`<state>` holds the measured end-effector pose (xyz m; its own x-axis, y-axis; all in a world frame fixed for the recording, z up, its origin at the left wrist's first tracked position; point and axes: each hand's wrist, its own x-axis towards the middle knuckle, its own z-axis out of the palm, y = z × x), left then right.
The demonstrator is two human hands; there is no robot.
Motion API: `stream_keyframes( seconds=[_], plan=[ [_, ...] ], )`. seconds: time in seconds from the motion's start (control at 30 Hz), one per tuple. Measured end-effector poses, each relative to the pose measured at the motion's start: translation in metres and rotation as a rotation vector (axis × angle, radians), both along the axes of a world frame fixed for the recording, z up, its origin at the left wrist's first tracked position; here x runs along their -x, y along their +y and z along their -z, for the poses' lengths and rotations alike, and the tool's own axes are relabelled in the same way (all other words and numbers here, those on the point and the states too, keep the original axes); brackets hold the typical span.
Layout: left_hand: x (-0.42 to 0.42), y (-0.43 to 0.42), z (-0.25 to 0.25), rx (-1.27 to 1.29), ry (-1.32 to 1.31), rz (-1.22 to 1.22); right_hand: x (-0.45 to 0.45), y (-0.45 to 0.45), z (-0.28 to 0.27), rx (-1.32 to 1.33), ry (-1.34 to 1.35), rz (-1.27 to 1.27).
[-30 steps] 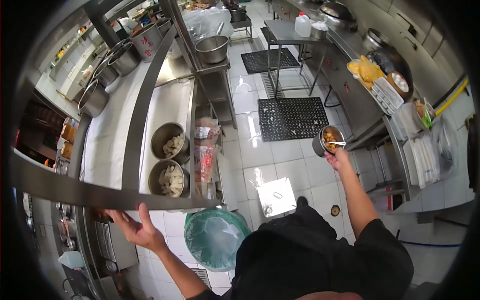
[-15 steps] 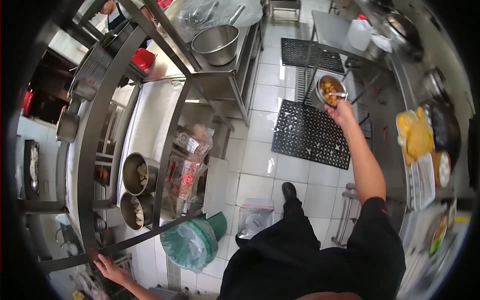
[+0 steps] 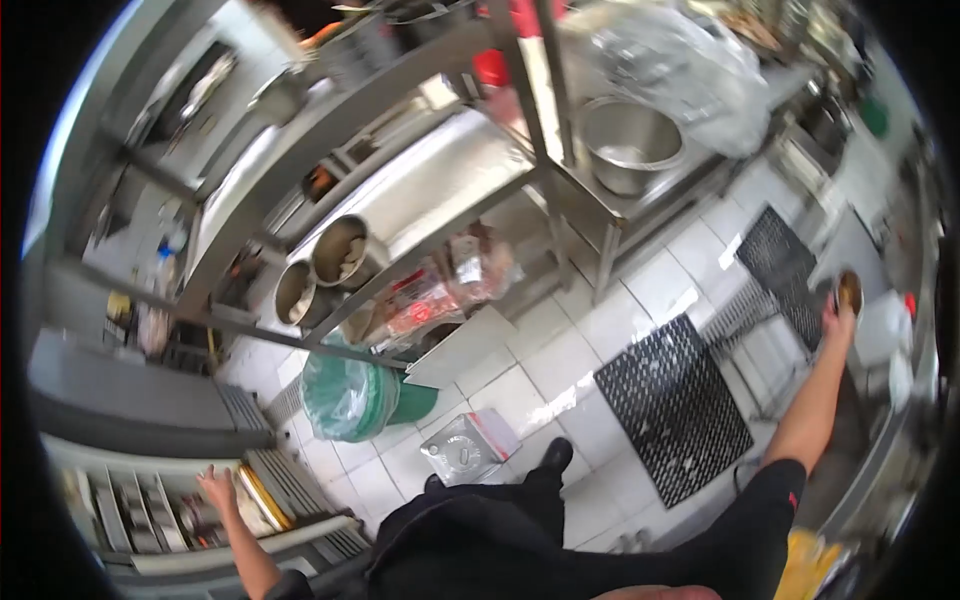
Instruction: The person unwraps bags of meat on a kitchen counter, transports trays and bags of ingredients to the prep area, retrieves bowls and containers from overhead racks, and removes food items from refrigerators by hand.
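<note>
My right hand (image 3: 835, 318) is stretched far out to the right, its fingers closed on the rim of a metal bowl (image 3: 850, 288). Brownish contents show in the bowl, small and blurred at this distance. At the lower left my left hand (image 3: 216, 488) is empty with its fingers apart. It hovers over what looks like an open refrigerated drawer (image 3: 100, 462) with narrow compartments. Close beside that hand lies a tray with a yellow edge (image 3: 264, 497).
A green bin (image 3: 405, 400) with a plastic liner stands below the steel shelving (image 3: 370, 90). Two metal pots (image 3: 335, 250) sit on a shelf, above bagged meat (image 3: 420, 300). Black rubber mats (image 3: 675, 410) and a clear-lidded container (image 3: 465, 448) are on the tiled floor.
My view has turned left. My left hand has left the shelf's edge and is now over the drawer, fingers spread. The bowl stays in my right hand, now farther right in view.
</note>
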<state>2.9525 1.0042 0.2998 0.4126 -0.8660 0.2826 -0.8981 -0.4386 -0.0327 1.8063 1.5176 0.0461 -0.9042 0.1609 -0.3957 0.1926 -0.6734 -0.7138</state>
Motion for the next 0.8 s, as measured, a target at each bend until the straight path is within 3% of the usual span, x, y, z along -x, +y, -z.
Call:
stream_keyframes(
  seconds=[0.1,0.17,0.23,0.3,0.37,0.4,0.43,0.47,0.57,0.63,0.7,0.77,0.8],
  plan=[
    [-0.031,0.057,0.004,-0.032,0.049,-0.11,0.035,0.025,0.021,-0.029,0.05,-0.091],
    [-0.066,0.076,0.02,0.031,0.004,-0.035,0.034,0.027,0.018,-0.101,0.023,-0.062],
    [-0.081,0.081,0.023,0.037,0.236,-0.018,0.012,0.013,0.005,-0.217,-0.08,0.03],
    [-0.061,0.086,0.025,0.047,0.056,-0.052,-0.008,0.015,0.014,-0.135,-0.087,-0.083],
    [-0.077,0.087,0.041,0.151,0.201,0.058,-0.037,0.005,0.025,-0.077,-0.048,-0.197],
    [-0.086,0.092,0.05,0.12,0.23,0.017,-0.064,0.001,0.032,-0.129,-0.07,-0.315],
    [-0.092,0.091,0.056,0.092,0.26,-0.016,-0.112,-0.031,0.017,-0.118,-0.134,-0.162],
    [-0.054,0.099,0.039,0.007,0.237,-0.068,-0.116,-0.02,0.059,-0.033,-0.181,-0.226],
    [-0.087,0.104,0.076,-0.017,0.311,-0.083,-0.21,-0.035,0.092,0.04,-0.406,-0.313],
    [-0.076,0.103,0.089,-0.128,0.361,-0.092,-0.286,-0.059,0.096,-0.101,-0.426,-0.339],
    [-0.105,0.095,0.128,-0.229,0.558,-0.082,-0.353,-0.072,0.096,-0.096,-0.529,-0.421],
    [-0.122,0.091,0.168,-0.294,0.455,-0.037,-0.41,-0.072,0.108,-0.086,-0.533,-0.612],
    [-0.116,0.092,0.176,-0.316,0.482,-0.031,-0.444,-0.081,0.098,-0.158,-0.591,-0.537]
  ],
)
